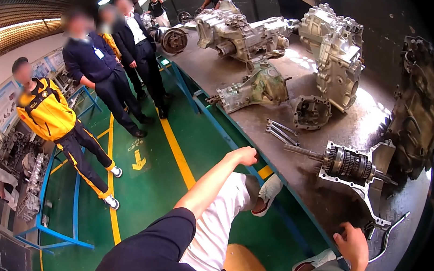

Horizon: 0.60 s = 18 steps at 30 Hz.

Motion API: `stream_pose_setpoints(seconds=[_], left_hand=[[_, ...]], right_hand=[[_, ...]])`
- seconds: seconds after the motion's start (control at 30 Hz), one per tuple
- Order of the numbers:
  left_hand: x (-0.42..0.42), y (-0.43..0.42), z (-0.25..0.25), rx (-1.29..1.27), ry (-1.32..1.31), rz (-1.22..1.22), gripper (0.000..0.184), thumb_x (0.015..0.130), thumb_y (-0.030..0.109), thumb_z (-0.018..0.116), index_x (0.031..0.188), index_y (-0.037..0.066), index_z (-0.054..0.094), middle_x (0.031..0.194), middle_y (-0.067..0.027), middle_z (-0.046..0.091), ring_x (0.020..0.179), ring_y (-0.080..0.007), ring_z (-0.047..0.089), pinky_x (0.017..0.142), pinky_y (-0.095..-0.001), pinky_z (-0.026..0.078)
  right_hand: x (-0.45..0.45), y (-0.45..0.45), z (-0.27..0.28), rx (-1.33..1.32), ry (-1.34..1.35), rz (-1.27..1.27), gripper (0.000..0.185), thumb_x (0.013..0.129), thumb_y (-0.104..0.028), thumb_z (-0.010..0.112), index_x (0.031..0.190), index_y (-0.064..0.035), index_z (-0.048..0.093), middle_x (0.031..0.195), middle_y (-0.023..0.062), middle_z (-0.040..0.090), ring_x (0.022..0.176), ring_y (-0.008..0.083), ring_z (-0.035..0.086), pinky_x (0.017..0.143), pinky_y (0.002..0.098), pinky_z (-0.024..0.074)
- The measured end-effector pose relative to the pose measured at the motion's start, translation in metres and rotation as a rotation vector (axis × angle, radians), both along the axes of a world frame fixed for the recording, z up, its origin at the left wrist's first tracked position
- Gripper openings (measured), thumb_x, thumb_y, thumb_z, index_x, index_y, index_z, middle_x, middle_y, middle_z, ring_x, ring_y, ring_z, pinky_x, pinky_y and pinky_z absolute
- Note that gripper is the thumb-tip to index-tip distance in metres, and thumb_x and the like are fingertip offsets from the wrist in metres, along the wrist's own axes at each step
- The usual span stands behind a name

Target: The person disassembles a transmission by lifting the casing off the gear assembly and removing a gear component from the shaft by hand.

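Observation:
My left hand (247,156) is closed in a loose fist above my knee, beside the bench edge, with nothing visible in it. Over the near bench edge, my right hand (354,243) has its thumb and index finger apart and the other fingers bent. A bent metal crank-shaped bar (387,238) lies next to it and passes partly behind the wrist; whether they touch I cannot tell. Beyond this hand lies an opened gearbox half (347,166) with its gears and shaft exposed. Several wrenches (282,132) lie in a group left of it.
The metal workbench (310,193) also holds a small housing (312,113), a greenish bell-shaped case (266,90), and large transmissions (240,33). A dark casing (418,106) stands at right. Several people (96,61) stand left on the green floor, beyond a wooden stool (247,266).

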State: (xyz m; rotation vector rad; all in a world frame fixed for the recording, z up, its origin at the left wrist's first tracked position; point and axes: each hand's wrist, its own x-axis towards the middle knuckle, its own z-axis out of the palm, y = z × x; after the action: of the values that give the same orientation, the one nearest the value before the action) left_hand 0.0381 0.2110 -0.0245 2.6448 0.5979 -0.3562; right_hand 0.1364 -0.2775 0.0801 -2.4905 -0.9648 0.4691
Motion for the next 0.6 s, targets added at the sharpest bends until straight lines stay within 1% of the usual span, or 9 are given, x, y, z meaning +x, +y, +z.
stream_pose_setpoints(seconds=[0.07,0.27,0.33,0.37,0.4,0.47,0.5,0.57,0.6], left_hand=[[0.001,0.000,0.004,-0.021,0.083,0.018,0.032,0.084,0.023,0.061,0.104,-0.001,0.069,0.107,-0.0224,0.067,0.100,-0.0370,0.065,0.085,-0.0422,0.052],[0.001,-0.002,0.002,0.013,0.092,0.022,0.033,0.083,0.023,0.062,0.106,0.000,0.069,0.106,-0.0221,0.068,0.100,-0.0367,0.065,0.087,-0.0427,0.052],[0.001,0.007,-0.011,0.062,0.023,-0.054,0.028,0.083,0.022,0.059,0.098,0.000,0.070,0.092,-0.0192,0.071,0.088,-0.0325,0.069,0.078,-0.0421,0.054],[0.004,0.014,-0.017,0.022,0.076,-0.057,0.034,0.082,0.026,0.062,0.102,0.000,0.070,0.104,-0.0233,0.068,0.098,-0.0381,0.066,0.086,-0.0444,0.053],[0.006,0.023,-0.028,0.091,0.084,-0.117,0.034,0.082,0.026,0.061,0.099,-0.001,0.070,0.102,-0.0240,0.068,0.096,-0.0382,0.066,0.085,-0.0452,0.053],[0.004,0.013,-0.011,0.056,0.107,-0.068,0.032,0.081,0.024,0.061,0.097,-0.003,0.069,0.099,-0.0260,0.067,0.095,-0.0382,0.067,0.082,-0.0450,0.053],[0.005,0.029,-0.033,0.025,0.062,-0.051,0.030,0.081,0.021,0.061,0.097,-0.003,0.069,0.098,-0.0258,0.067,0.094,-0.0377,0.067,0.081,-0.0442,0.053],[0.003,0.032,-0.033,-0.028,0.030,-0.071,0.027,0.082,0.018,0.060,0.096,-0.003,0.070,0.092,-0.0246,0.068,0.087,-0.0358,0.068,0.077,-0.0431,0.053],[0.002,0.029,-0.029,-0.096,0.022,-0.046,0.026,0.083,0.018,0.060,0.096,-0.003,0.069,0.086,-0.0224,0.069,0.081,-0.0333,0.069,0.075,-0.0415,0.053]], right_hand=[[0.000,0.000,0.000,0.001,0.000,-0.001,0.034,0.075,-0.017,0.071,0.104,0.0012,0.065,0.073,0.0182,0.066,0.071,0.0357,0.065,0.066,0.0420,0.0513],[0.001,0.000,0.002,-0.018,0.030,-0.010,0.035,0.076,-0.019,0.070,0.105,0.0010,0.065,0.076,0.0194,0.067,0.074,0.0370,0.065,0.069,0.0431,0.0515],[-0.002,0.000,0.006,-0.041,0.014,-0.008,0.038,0.078,-0.022,0.070,0.108,-0.0006,0.064,0.083,0.0208,0.067,0.082,0.0380,0.065,0.074,0.0449,0.0512],[-0.002,-0.001,0.009,-0.086,0.026,-0.010,0.041,0.080,-0.027,0.069,0.113,-0.0030,0.063,0.091,0.0223,0.067,0.091,0.0395,0.063,0.079,0.0470,0.0503],[-0.001,-0.004,0.003,-0.086,-0.047,0.014,0.042,0.082,-0.030,0.069,0.115,-0.0046,0.062,0.097,0.0234,0.066,0.095,0.0407,0.062,0.082,0.0480,0.0495],[0.003,-0.006,0.003,-0.089,-0.012,0.052,0.040,0.086,-0.032,0.066,0.116,-0.0058,0.061,0.098,0.0238,0.065,0.096,0.0409,0.061,0.084,0.0484,0.0495],[0.003,-0.008,0.000,-0.090,-0.038,0.059,0.041,0.087,-0.033,0.065,0.118,-0.0057,0.060,0.097,0.0232,0.066,0.095,0.0409,0.062,0.084,0.0486,0.0500],[0.003,-0.008,0.002,-0.090,0.024,0.051,0.042,0.087,-0.034,0.064,0.117,-0.0041,0.060,0.095,0.0238,0.067,0.092,0.0415,0.063,0.082,0.0486,0.0509],[0.006,-0.009,-0.006,-0.087,-0.008,0.067,0.040,0.087,-0.032,0.065,0.116,-0.0056,0.061,0.089,0.0194,0.069,0.086,0.0392,0.065,0.077,0.0470,0.0518]])
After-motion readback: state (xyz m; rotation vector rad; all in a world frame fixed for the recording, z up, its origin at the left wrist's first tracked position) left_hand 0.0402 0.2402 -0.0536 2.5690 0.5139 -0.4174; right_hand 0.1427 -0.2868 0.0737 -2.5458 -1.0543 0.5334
